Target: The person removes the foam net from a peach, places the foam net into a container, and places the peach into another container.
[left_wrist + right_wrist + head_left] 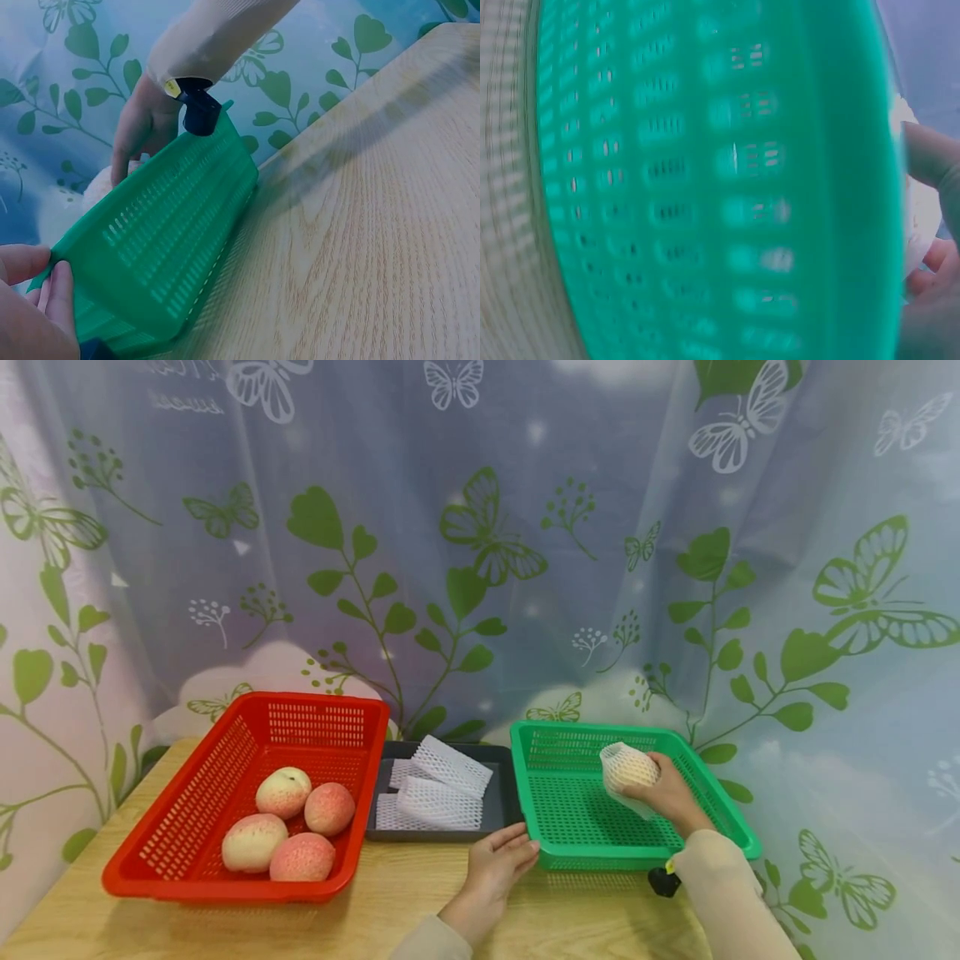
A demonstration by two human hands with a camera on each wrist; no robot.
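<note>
Over the green basket [600, 862], my right hand [667, 793] grips a peach wrapped in a white foam net [628, 767]. Loose net hangs past the fruit's lower side. My left hand [497, 872] is at the basket's near left corner; in the left wrist view its thumb [26, 262] and fingers pinch the green rim. The right wrist view is mostly filled by the basket's slotted wall [705, 180], with the wrapped peach [922, 217] partly hidden behind it.
A red basket [225, 890] on the left holds several bare peaches [302, 857]. Between the baskets, a dark tray [506, 789] carries several flat white foam nets [442, 802]. All stand on a wooden table [390, 910], before a patterned curtain [525, 635].
</note>
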